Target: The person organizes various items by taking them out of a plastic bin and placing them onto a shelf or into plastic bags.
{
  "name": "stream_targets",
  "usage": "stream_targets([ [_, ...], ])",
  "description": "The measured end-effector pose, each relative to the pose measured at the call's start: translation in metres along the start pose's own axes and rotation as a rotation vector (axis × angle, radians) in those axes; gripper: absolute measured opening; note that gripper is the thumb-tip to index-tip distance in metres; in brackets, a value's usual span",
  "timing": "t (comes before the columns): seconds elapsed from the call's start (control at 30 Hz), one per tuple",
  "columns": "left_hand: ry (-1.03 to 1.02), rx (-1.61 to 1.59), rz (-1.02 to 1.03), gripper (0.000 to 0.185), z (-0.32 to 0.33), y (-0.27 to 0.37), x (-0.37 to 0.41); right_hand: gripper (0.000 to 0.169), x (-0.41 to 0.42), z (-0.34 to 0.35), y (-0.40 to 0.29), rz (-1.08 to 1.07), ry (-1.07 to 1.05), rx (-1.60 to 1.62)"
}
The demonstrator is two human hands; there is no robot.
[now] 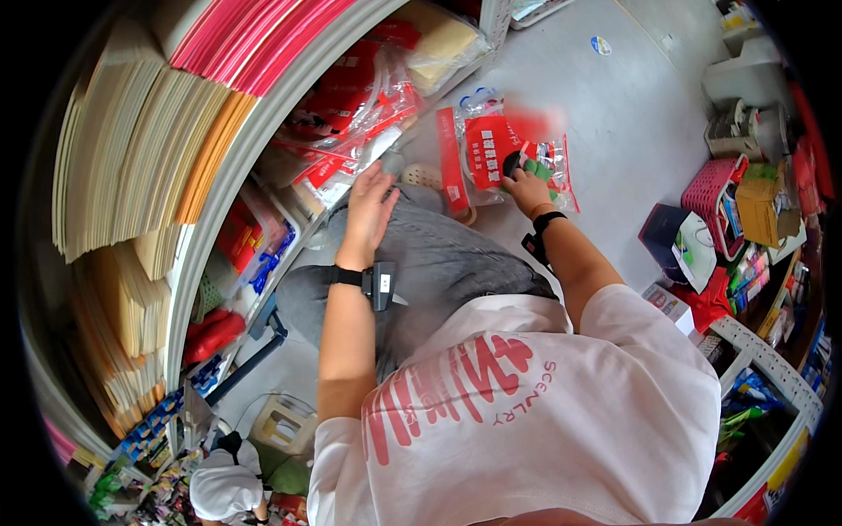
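Observation:
My right hand (528, 191) grips a small green-and-black item (536, 169) whose exact kind I cannot tell. Beneath it, red-and-clear plastic packages (485, 152) bearing writing lie on the grey floor; part of one is blurred. My left hand (370, 209) is raised above my knee, palm turned inward, fingers apart and holding nothing. Close to its fingertips, more red-printed clear plastic packages (339, 98) lie piled on the low shelf. A beige clog with holes (422, 176) shows between my leg and the floor packages.
On the left, a white metal rack (197, 263) holds stacks of envelopes (131, 151) and pink paper (256, 33). A pink basket (714, 204), a cardboard box (763, 204) and a dark box (677, 243) stand at right. Another person (227, 483) is low at bottom left, near a beige container (283, 424).

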State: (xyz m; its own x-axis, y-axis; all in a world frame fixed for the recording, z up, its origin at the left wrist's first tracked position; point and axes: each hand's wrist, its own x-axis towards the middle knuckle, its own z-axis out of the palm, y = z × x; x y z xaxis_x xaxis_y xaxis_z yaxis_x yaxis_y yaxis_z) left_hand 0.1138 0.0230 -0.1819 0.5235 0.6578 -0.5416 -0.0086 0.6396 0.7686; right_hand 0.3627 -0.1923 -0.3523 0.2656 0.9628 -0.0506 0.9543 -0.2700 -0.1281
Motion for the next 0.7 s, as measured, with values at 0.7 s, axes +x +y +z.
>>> stream_targets([
  [0.7, -0.047, -0.035, -0.006, 0.032, 0.005, -0.004, 0.009, 0.049, 0.021, 0.020, -0.009, 0.342, -0.181, 0.316],
])
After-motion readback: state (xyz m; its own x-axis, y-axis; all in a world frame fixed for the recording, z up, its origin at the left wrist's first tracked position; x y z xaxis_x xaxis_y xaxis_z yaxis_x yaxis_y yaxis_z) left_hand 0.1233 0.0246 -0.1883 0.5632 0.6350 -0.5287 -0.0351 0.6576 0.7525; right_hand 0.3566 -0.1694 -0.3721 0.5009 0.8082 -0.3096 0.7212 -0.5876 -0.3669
